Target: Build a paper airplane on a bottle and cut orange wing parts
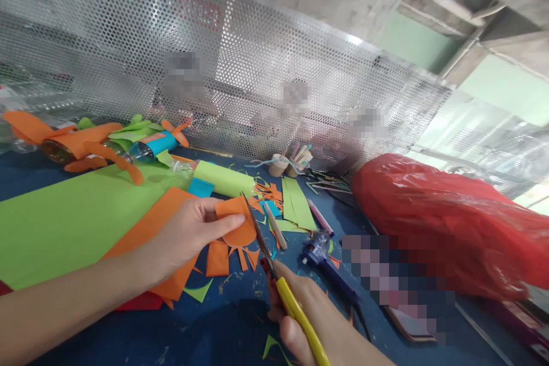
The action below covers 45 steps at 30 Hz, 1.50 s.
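Observation:
My left hand [189, 231] pinches a small piece of orange paper [237, 218] between thumb and fingers, above the blue table. In my right hand [309, 303] is a pair of scissors [295, 314] with yellow handles, its blades pointing up and away along the paper's right edge. Whether the blades touch the paper I cannot tell. Beneath the held piece lie orange paper scraps [218, 259]. A larger orange sheet [148, 229] rests under my left wrist, on top of a big lime-green sheet [72, 217].
Bottles wrapped in orange [86, 140], blue [156, 144] and green paper [225, 177] lie at the back left. A blue glue gun [332, 269] is right of the scissors. Further right are a phone [412, 323] and a red plastic bag [429, 223]. A perforated metal screen [257, 63] stands behind.

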Available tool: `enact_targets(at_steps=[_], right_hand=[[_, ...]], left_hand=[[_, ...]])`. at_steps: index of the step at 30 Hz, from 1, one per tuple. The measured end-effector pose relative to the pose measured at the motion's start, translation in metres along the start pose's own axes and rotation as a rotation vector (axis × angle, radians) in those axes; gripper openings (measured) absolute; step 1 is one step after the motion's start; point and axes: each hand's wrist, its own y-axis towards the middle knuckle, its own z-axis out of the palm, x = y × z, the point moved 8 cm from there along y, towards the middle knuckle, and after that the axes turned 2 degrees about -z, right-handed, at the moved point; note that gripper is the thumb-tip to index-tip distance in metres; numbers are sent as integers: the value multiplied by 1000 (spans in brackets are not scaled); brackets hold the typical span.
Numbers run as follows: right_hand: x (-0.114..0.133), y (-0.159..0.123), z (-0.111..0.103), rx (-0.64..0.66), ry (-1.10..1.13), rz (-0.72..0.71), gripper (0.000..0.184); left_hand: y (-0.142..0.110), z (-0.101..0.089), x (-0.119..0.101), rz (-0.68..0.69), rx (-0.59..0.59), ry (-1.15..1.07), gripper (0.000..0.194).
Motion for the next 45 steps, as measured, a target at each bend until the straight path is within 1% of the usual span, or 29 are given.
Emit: enact_targets(at_steps=[7, 10, 15, 19, 25, 31, 35, 39, 45], right_hand=[[2, 2, 4, 34, 24, -37, 60], [-2, 2, 7, 35, 55, -38, 61], [-10, 1, 12, 41, 104, 15, 62], [-12, 0, 12, 39, 136, 52, 64], [-14, 0, 13, 32, 164, 88, 66], [-18, 0, 15, 17, 172, 111, 66], [-17, 1, 15, 17, 182, 111, 67], [-16, 1, 14, 4, 181, 114, 66], [-26, 1, 15, -14, 184, 176, 65]], left_hand=[[1, 0, -2, -1, -2, 28, 13], [2, -1, -1, -1, -12, 32, 12], [2, -2, 0, -6, -23, 37, 11], [2, -5, -3, 14, -56, 88, 11], [1, -6, -1, 0, -60, 118, 14], [2, -6, 0, -9, -52, 80, 13], [2, -4, 0, -14, -50, 87, 15], [2, -6, 2, -8, -66, 77, 14], [5, -9, 4, -34, -86, 45, 11]])
